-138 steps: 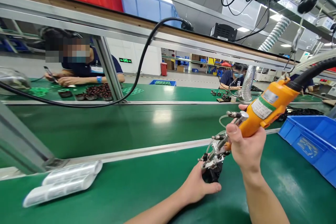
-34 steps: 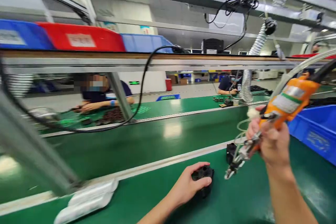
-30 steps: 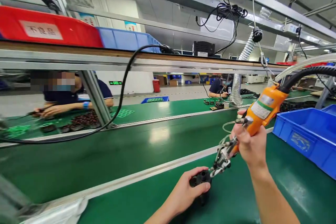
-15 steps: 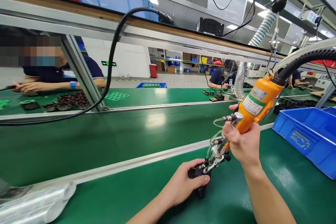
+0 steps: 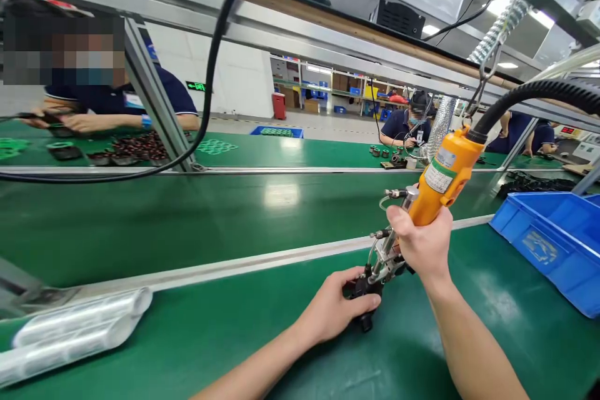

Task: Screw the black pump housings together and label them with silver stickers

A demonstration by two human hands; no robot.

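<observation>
My left hand (image 5: 332, 307) is closed over a small black part (image 5: 362, 300) that rests on the green bench mat (image 5: 234, 337). My right hand (image 5: 422, 244) grips an orange powered screwdriver (image 5: 443, 176) that hangs from a black hose and a thin clear tube. Its metal nose (image 5: 382, 262) points down and left, with the tip touching the top of the black part, right beside my left thumb.
A blue bin (image 5: 553, 244) sits at the right. Clear plastic rolls (image 5: 75, 331) lie at the left front. The green conveyor belt (image 5: 197, 219) runs behind a metal rail. Across it a person (image 5: 107, 106) works on dark parts; other people sit further right.
The black part was picked up and held; the screwdriver swung back down onto it. Over the last half second the view tilted lower while the tip stayed on the part.
</observation>
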